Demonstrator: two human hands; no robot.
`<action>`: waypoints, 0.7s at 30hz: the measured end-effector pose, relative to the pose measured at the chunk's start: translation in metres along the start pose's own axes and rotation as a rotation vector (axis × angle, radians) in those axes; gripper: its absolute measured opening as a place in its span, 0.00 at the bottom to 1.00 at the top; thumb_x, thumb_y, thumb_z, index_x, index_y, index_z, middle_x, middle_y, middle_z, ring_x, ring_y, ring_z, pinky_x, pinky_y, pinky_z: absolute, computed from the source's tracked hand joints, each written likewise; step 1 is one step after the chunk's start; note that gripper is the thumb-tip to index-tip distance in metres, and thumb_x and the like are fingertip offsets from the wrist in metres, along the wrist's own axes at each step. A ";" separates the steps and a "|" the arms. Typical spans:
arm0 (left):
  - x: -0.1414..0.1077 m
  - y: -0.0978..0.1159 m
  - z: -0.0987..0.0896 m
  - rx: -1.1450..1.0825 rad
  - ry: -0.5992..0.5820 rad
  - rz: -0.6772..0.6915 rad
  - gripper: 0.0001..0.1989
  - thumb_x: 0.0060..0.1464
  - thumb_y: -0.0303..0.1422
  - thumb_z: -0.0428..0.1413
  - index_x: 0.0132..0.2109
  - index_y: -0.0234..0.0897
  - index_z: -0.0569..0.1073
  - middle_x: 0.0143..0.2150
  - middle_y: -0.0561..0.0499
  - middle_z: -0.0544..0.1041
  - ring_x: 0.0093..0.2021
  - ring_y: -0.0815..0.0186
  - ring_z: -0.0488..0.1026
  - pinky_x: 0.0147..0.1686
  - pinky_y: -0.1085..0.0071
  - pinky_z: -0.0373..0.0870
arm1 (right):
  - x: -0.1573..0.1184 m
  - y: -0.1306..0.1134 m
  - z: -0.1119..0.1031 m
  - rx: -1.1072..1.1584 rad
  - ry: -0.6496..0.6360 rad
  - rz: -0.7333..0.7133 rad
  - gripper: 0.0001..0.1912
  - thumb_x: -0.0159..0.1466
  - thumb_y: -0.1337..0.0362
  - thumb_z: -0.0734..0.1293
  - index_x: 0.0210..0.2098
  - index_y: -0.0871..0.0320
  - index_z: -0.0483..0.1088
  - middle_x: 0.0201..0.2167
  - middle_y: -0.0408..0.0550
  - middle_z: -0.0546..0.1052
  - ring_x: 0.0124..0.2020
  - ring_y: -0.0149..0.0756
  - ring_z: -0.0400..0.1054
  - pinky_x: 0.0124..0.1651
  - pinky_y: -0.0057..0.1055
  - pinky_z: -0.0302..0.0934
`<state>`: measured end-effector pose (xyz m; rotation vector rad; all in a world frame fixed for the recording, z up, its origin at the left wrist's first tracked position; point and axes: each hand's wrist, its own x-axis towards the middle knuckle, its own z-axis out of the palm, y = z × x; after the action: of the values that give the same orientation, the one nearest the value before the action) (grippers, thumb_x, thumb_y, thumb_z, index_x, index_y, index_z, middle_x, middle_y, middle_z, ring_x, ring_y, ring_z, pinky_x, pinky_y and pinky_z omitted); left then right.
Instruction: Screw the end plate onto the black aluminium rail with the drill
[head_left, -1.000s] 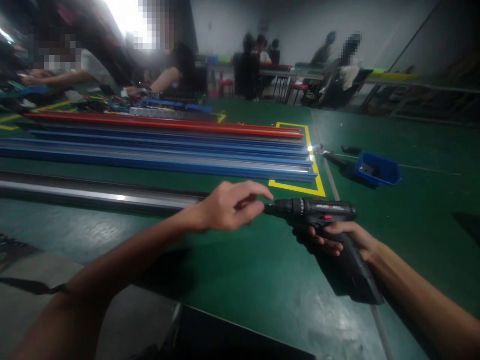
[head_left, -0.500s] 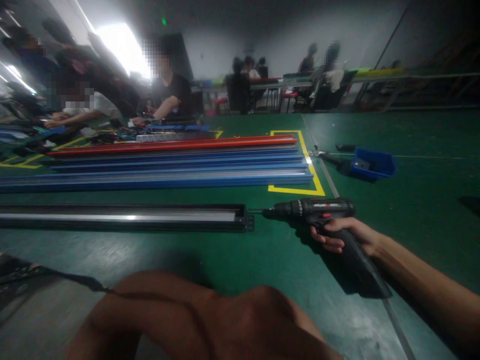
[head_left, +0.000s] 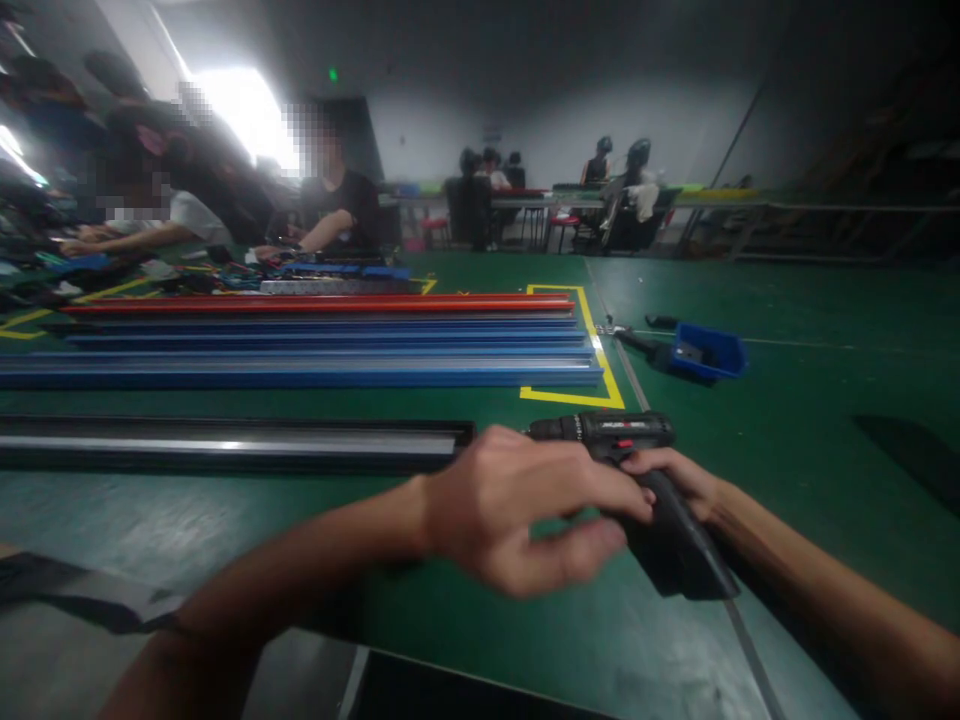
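Table (head_left: 420, 610) is green. Toward its near edge, the left hand (head_left: 517, 505) is half open and looks empty. Just past it, the right hand (head_left: 686, 478) wraps round a black drill (head_left: 641, 430). Blue bars (head_left: 300, 378) lie nearer the far edge.

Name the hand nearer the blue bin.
Right. The right hand, gripping the drill, is this side of the blue bin; the left hand is farther away, to the left.
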<state>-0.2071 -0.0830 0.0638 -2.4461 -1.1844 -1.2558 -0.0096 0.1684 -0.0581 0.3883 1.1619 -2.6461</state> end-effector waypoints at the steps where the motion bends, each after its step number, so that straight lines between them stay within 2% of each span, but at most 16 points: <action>1: 0.002 -0.019 -0.002 0.026 -0.054 -0.060 0.09 0.68 0.33 0.53 0.46 0.36 0.78 0.37 0.50 0.84 0.34 0.71 0.79 0.34 0.74 0.73 | -0.001 -0.001 0.000 0.000 -0.006 0.006 0.12 0.63 0.65 0.75 0.42 0.70 0.78 0.28 0.48 0.75 0.22 0.24 0.65 0.28 0.20 0.65; 3: -0.004 -0.062 -0.011 0.195 -0.229 -0.297 0.15 0.71 0.38 0.51 0.43 0.36 0.80 0.40 0.48 0.85 0.37 0.66 0.79 0.36 0.69 0.70 | -0.002 -0.002 0.000 -0.005 -0.029 0.005 0.13 0.64 0.66 0.74 0.44 0.71 0.78 0.31 0.49 0.76 0.22 0.23 0.65 0.28 0.20 0.67; 5: -0.021 -0.102 -0.023 0.301 -0.382 -0.517 0.20 0.70 0.44 0.50 0.40 0.35 0.80 0.35 0.47 0.83 0.33 0.64 0.75 0.33 0.67 0.63 | -0.002 -0.003 0.000 -0.009 -0.044 -0.013 0.13 0.64 0.67 0.73 0.45 0.71 0.78 0.32 0.50 0.77 0.22 0.23 0.65 0.29 0.21 0.68; 8: -0.050 -0.141 -0.035 0.260 -0.481 -0.662 0.22 0.68 0.46 0.50 0.35 0.35 0.77 0.29 0.51 0.76 0.29 0.67 0.68 0.31 0.68 0.57 | 0.000 -0.004 0.000 -0.021 -0.048 -0.022 0.12 0.65 0.68 0.72 0.46 0.71 0.77 0.33 0.51 0.77 0.22 0.24 0.65 0.29 0.22 0.69; 10: -0.063 -0.151 -0.037 0.195 -0.513 -0.701 0.24 0.68 0.48 0.49 0.31 0.36 0.73 0.25 0.53 0.69 0.27 0.68 0.63 0.31 0.68 0.55 | 0.000 -0.005 0.000 -0.031 -0.044 -0.018 0.12 0.65 0.69 0.71 0.46 0.70 0.77 0.34 0.52 0.77 0.22 0.24 0.65 0.29 0.23 0.69; 13: -0.071 -0.153 -0.035 0.114 -0.557 -0.740 0.26 0.68 0.52 0.47 0.29 0.37 0.68 0.25 0.55 0.65 0.27 0.68 0.60 0.30 0.69 0.53 | 0.000 -0.005 0.002 -0.034 -0.052 -0.015 0.11 0.65 0.69 0.70 0.46 0.70 0.77 0.35 0.52 0.77 0.22 0.24 0.64 0.29 0.23 0.69; 17: -0.074 -0.151 -0.032 0.078 -0.610 -0.745 0.27 0.68 0.54 0.46 0.29 0.37 0.67 0.25 0.55 0.65 0.26 0.69 0.60 0.30 0.69 0.53 | 0.001 -0.004 0.007 -0.030 -0.067 -0.042 0.11 0.65 0.69 0.70 0.44 0.70 0.77 0.35 0.52 0.77 0.22 0.23 0.63 0.28 0.22 0.68; 21: -0.074 -0.149 -0.032 0.137 -0.656 -0.742 0.29 0.69 0.54 0.45 0.28 0.37 0.68 0.24 0.54 0.68 0.25 0.69 0.61 0.30 0.68 0.53 | 0.001 -0.003 0.007 -0.026 -0.083 -0.045 0.11 0.65 0.69 0.70 0.45 0.71 0.76 0.36 0.53 0.77 0.23 0.22 0.63 0.29 0.22 0.69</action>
<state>-0.3569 -0.0394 -0.0015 -2.4510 -2.3999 -0.3878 -0.0125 0.1653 -0.0519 0.2479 1.1916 -2.6551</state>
